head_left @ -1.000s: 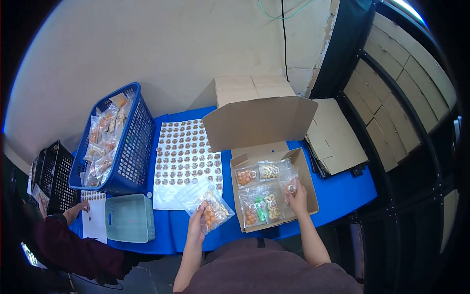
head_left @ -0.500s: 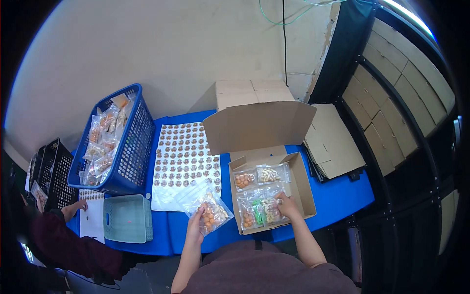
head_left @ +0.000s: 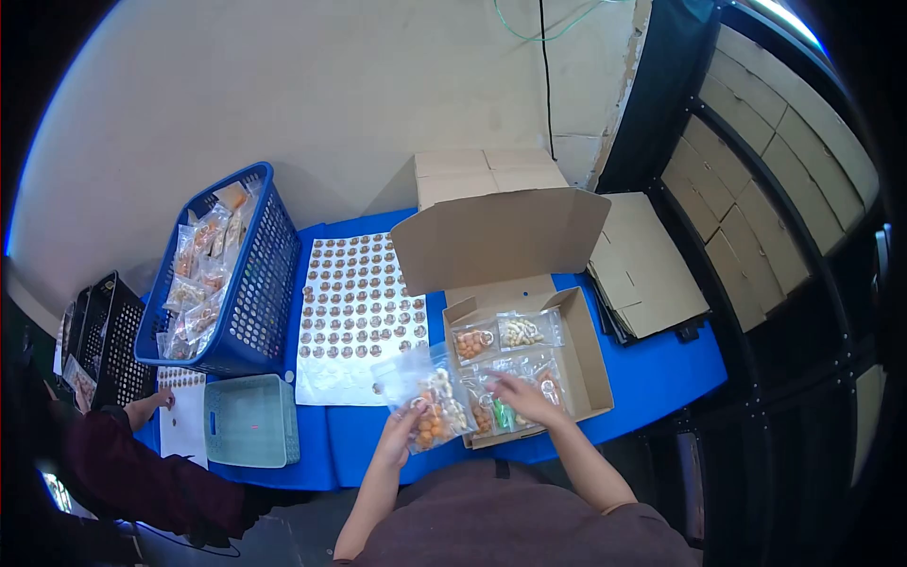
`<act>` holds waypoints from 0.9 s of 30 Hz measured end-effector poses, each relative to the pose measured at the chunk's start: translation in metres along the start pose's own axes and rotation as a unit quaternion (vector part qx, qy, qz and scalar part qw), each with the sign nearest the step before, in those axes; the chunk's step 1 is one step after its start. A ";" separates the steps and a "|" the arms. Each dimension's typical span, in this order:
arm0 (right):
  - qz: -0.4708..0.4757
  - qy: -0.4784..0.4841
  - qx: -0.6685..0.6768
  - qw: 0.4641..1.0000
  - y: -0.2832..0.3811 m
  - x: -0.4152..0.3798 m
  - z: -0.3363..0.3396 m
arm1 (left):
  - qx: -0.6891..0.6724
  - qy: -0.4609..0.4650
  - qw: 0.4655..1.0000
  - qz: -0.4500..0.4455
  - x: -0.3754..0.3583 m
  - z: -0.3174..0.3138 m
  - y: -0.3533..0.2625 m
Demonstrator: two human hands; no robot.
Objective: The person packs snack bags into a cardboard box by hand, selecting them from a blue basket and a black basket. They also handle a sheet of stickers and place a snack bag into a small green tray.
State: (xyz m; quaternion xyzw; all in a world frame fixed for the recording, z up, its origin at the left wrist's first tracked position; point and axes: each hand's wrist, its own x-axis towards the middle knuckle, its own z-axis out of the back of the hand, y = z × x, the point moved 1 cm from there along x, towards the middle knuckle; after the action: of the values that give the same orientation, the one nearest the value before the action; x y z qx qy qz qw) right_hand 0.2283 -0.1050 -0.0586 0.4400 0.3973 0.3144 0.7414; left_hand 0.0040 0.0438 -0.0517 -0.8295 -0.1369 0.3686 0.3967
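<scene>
Pinching a bunch of clear packets (head_left: 440, 408), your left hand (head_left: 402, 435) has them clamped between thumb and fingers, with the open carton (head_left: 590, 359) just to its right. They look light, floppy and slippery, the nutty pieces inside probably breakable; loose film beyond your thumb seems the safest hold. Your right hand (head_left: 529, 399) is over other packets (head_left: 543, 367) in the carton, fingers partly spread; whether they pinch one, I can't tell.
</scene>
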 end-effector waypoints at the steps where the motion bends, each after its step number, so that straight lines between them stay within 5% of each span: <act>1: 0.046 0.042 0.022 0.998 0.009 -0.006 -0.016 | 0.026 0.018 0.999 0.012 0.003 -0.001 0.003; 5: 0.131 0.049 0.072 0.988 0.034 -0.018 -0.029 | -0.008 0.121 0.993 0.010 -0.012 -0.008 -0.004; 8: 0.081 -0.111 0.125 0.983 0.007 -0.003 -0.002 | -0.030 0.172 0.982 -0.073 -0.016 -0.010 -0.019; 10: 0.085 -0.217 0.016 0.972 0.005 -0.006 0.037 | -0.040 0.128 0.988 -0.076 -0.019 -0.005 -0.025; 12: -0.046 -0.258 -0.258 0.930 -0.004 -0.015 0.086 | -0.059 0.056 0.994 -0.078 -0.020 0.001 -0.029; 14: -0.065 -0.349 -0.302 0.885 -0.027 -0.020 0.113 | -0.073 0.032 0.994 -0.072 -0.020 0.010 -0.028; 27: -0.018 -0.466 -0.121 0.876 -0.052 -0.030 0.124 | -0.079 -0.030 0.995 -0.044 -0.004 0.010 -0.019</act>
State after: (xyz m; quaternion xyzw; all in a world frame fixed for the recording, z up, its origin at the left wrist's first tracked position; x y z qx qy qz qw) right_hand 0.3272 -0.2013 -0.0596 0.4351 -0.0279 0.1051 0.8938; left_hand -0.0047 0.0594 -0.0388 -0.8400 -0.2138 0.3641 0.3408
